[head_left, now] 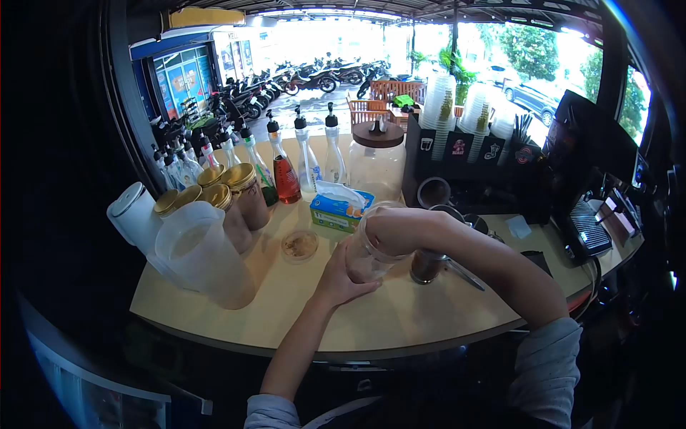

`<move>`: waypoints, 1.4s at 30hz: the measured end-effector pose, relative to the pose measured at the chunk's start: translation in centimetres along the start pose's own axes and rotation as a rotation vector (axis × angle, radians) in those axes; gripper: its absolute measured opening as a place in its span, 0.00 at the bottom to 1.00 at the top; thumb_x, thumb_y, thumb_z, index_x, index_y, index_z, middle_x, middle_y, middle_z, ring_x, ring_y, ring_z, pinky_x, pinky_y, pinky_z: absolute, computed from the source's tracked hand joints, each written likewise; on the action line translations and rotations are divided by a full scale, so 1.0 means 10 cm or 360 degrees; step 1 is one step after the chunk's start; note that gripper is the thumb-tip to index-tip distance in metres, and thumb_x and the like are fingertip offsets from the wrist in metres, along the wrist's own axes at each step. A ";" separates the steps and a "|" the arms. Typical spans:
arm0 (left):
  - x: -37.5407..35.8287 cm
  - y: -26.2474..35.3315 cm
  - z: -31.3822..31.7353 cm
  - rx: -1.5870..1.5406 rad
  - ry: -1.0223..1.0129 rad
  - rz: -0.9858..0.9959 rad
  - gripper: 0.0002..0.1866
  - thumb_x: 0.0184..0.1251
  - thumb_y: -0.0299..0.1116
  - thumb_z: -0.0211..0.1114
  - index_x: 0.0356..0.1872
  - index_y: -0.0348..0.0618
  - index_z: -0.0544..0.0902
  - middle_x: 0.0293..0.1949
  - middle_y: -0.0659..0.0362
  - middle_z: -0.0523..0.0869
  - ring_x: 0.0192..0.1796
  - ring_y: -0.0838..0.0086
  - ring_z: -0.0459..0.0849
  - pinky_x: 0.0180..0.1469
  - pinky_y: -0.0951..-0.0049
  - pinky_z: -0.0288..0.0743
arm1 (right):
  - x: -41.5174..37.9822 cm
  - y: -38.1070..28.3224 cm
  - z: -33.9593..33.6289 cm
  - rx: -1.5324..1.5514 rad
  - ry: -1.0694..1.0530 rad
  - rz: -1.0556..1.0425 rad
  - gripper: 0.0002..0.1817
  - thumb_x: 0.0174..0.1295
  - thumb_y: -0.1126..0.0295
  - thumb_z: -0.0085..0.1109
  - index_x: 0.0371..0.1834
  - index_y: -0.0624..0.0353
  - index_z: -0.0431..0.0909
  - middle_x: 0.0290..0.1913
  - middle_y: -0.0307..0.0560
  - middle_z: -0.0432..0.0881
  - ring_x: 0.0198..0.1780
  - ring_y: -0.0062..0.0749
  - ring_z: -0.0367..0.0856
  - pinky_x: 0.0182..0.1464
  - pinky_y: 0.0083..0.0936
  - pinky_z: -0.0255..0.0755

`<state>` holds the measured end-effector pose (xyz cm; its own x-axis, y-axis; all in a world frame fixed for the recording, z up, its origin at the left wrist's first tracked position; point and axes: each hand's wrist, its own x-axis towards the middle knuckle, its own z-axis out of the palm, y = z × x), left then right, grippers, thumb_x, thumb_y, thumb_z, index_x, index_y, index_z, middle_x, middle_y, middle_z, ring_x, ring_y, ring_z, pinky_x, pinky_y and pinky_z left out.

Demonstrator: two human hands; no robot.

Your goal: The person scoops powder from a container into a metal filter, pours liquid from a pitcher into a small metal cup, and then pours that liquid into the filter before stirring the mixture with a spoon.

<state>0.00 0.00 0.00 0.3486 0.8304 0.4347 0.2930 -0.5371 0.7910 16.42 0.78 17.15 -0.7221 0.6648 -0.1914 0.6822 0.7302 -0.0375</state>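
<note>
2 rolled sleeves (pixel 547 361) lie nearest; my left hand (pixel 336 280) wraps the clear jar (pixel 370 267) low, best for likely light, slick walls; my right hand (pixel 381 230) reaches inside, grip unclear.

On my remote feed, the pitcher (pixel 196 250) is at L of the counter (pixel 286 325), lidded jars (pixel 243 189) just behind, pump btls (pixel 287 179) in a row beyond. I see the tissue box (pixel 336 218) near ctr, cup stacks (pixel 437 104) in the organizer (pixel 468 149) back R, espresso mach. (pixel 592 227) far R.
</note>
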 end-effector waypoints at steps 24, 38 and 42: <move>-0.01 -0.08 0.03 -0.0076 0.0048 0.0054 0.56 0.33 0.40 0.83 0.67 0.40 0.60 0.61 0.48 0.73 0.64 0.58 0.73 0.66 0.60 0.68 | -0.40 -0.09 -0.34 0.0238 0.0272 0.0092 0.10 0.54 0.73 0.53 0.33 0.61 0.84 0.31 0.54 0.83 0.35 0.44 0.82 0.43 0.35 0.76; -0.01 -0.06 0.01 -0.0008 0.0037 0.0019 0.57 0.32 0.42 0.84 0.68 0.40 0.59 0.61 0.46 0.72 0.64 0.55 0.72 0.66 0.59 0.67 | -0.59 -0.01 -0.30 0.0301 0.0536 0.0028 0.09 0.56 0.70 0.56 0.32 0.63 0.83 0.33 0.52 0.83 0.39 0.42 0.83 0.48 0.34 0.74; 0.00 -0.08 0.03 -0.0003 0.0061 0.0061 0.57 0.32 0.42 0.84 0.68 0.40 0.59 0.61 0.45 0.72 0.64 0.54 0.72 0.66 0.59 0.68 | -0.59 0.02 -0.27 0.0337 0.0535 0.0005 0.09 0.56 0.71 0.56 0.33 0.63 0.83 0.33 0.52 0.84 0.38 0.42 0.83 0.48 0.33 0.75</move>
<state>0.03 0.41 -0.80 0.3255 0.8141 0.4809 0.2783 -0.5685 0.7742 20.56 -2.56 20.93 -0.6932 0.7072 0.1387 0.6677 0.7027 -0.2456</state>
